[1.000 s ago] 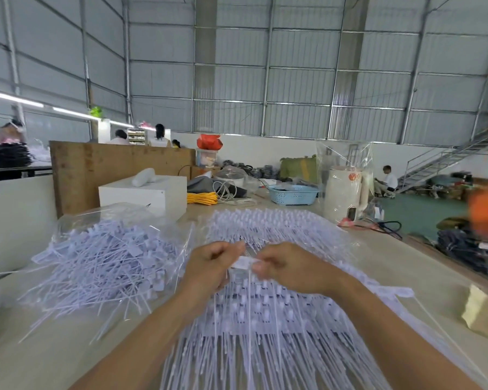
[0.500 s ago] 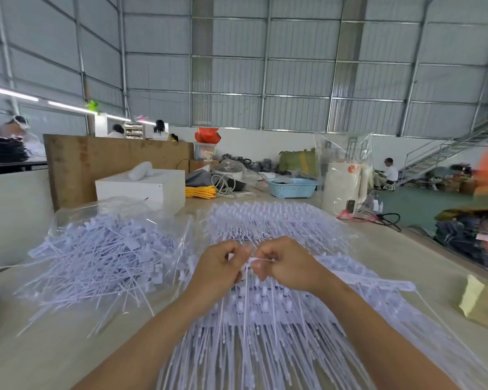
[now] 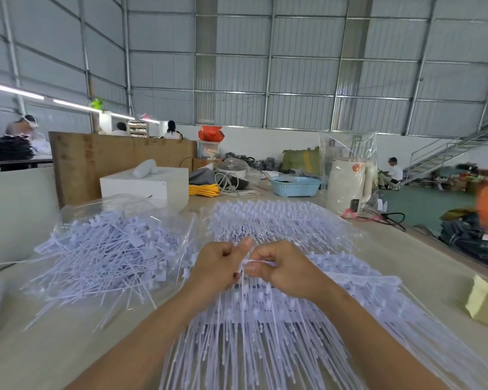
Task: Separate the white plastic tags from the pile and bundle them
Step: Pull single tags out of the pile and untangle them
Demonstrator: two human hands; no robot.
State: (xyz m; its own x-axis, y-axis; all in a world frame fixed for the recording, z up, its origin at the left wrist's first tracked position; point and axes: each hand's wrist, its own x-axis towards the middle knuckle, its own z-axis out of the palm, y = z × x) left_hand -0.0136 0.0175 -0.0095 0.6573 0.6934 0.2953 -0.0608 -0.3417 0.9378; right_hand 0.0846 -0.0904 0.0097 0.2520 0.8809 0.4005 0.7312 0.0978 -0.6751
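A wide spread of joined white plastic tags (image 3: 268,327) covers the table in front of me, their thin tails pointing toward me. My left hand (image 3: 219,267) and my right hand (image 3: 282,270) meet above its middle. Both pinch a small white tag piece (image 3: 245,264) between thumbs and fingers, and a thin strand runs from it across my right fingers. To the left lies a loose heap of separated white tags (image 3: 107,254) on a clear plastic bag.
A white box (image 3: 150,187) stands behind the loose heap, with a brown board behind it. Yellow cord, cables, a blue basket (image 3: 296,185) and a white wrapped cylinder (image 3: 347,190) sit at the table's far end. A yellowish block (image 3: 485,302) lies at the right edge.
My hands stay together over the spread. The flat tag piece held a second ago now shows as a thin strand pulled across my right fingers, and my left thumb has lifted.
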